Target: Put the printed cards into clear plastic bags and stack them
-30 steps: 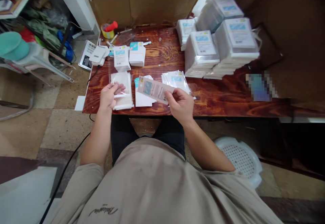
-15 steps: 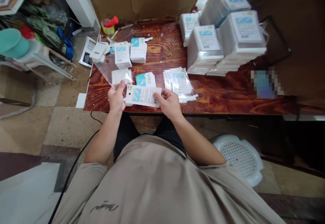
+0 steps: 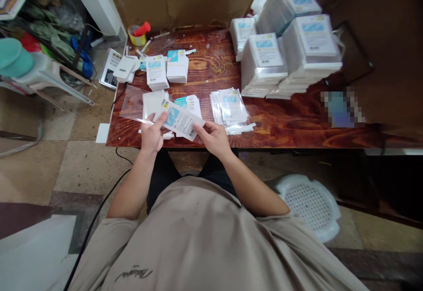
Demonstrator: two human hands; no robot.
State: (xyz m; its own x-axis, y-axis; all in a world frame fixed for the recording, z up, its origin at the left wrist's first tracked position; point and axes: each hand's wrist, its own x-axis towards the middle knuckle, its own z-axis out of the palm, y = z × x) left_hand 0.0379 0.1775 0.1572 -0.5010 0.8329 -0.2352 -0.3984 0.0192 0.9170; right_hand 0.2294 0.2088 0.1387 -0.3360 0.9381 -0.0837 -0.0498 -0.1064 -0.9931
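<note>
Nearest me, at 6 o'clock, I have the wearer's grey-brown shirt (image 3: 198,238). Up from it, the right hand (image 3: 213,139) pinches the lower right end of a printed card (image 3: 181,121) between thumb and fingers. The left hand (image 3: 152,136) is closed on a clear sleeve (image 3: 134,102) that points toward 10 o'clock, its thumb at the card's upper left end; whether the card has entered the sleeve I cannot tell. The card is tilted above the table (image 3: 280,126), partly covering a pile of blue-and-white cards (image 3: 194,103) just beyond. From it, I see a sleeve pile (image 3: 152,99) near 10 o'clock and bagged cards (image 3: 231,106) between 2 and 3. Farther out, 2 card stacks (image 3: 157,73) stand at 11 and 12 o'clock, and tall bagged stacks (image 3: 312,38) at 2. Farther still, at 11, sits a tape roll (image 3: 139,41).
</note>
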